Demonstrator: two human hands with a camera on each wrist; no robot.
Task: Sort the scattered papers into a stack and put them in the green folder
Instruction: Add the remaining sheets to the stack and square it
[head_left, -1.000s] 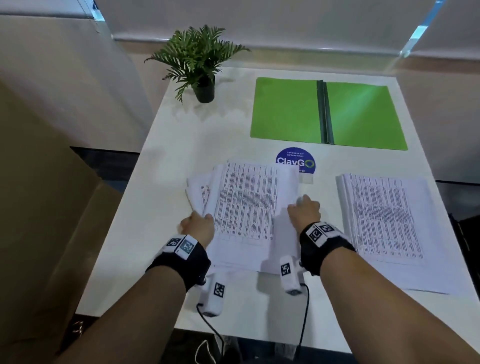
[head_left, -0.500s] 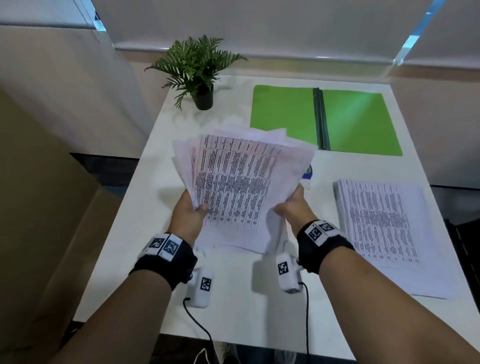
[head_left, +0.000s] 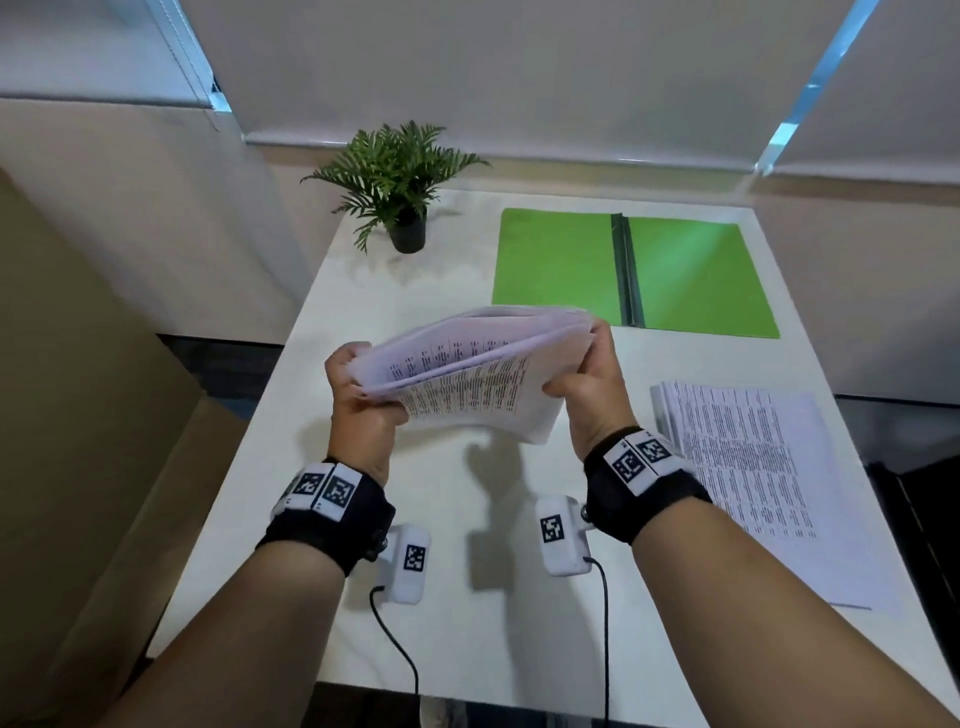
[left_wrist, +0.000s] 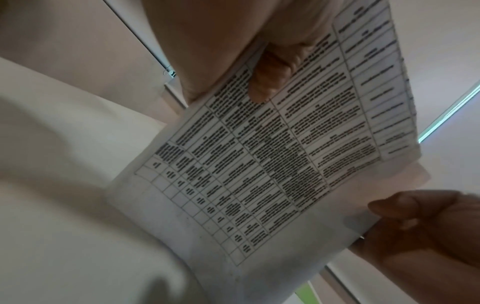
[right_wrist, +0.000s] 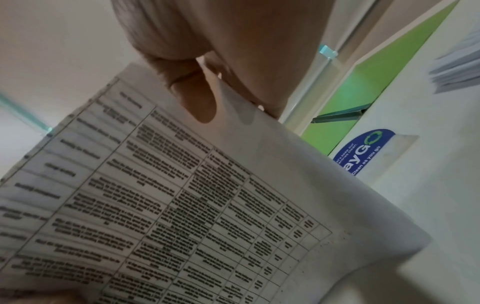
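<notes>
My left hand (head_left: 358, 400) grips one side of a bundle of printed sheets (head_left: 467, 384), thumb on the lower face and fingers curled over the edge; my right hand (head_left: 592, 384) pinches the opposite side the same way. I hold the bundle lifted clear of the white table (head_left: 426, 623), tilted and sagging between the two grips, its edges uneven. From the left wrist I see a thumb (left_wrist: 270, 80) pressed on a table of text too blurred to read; the other fingers are hidden behind the paper. The right wrist view shows the same for the right thumb (right_wrist: 197, 100). A second stack of printed sheets (head_left: 748, 467) lies flat on the table to the right. The green folder (head_left: 634, 275) lies open at the far side, well apart from the bundle. A round blue sticker (right_wrist: 363, 150) shows partly, cut off by the sheets. A potted plant (head_left: 400, 182) stands at the far left corner.
</notes>
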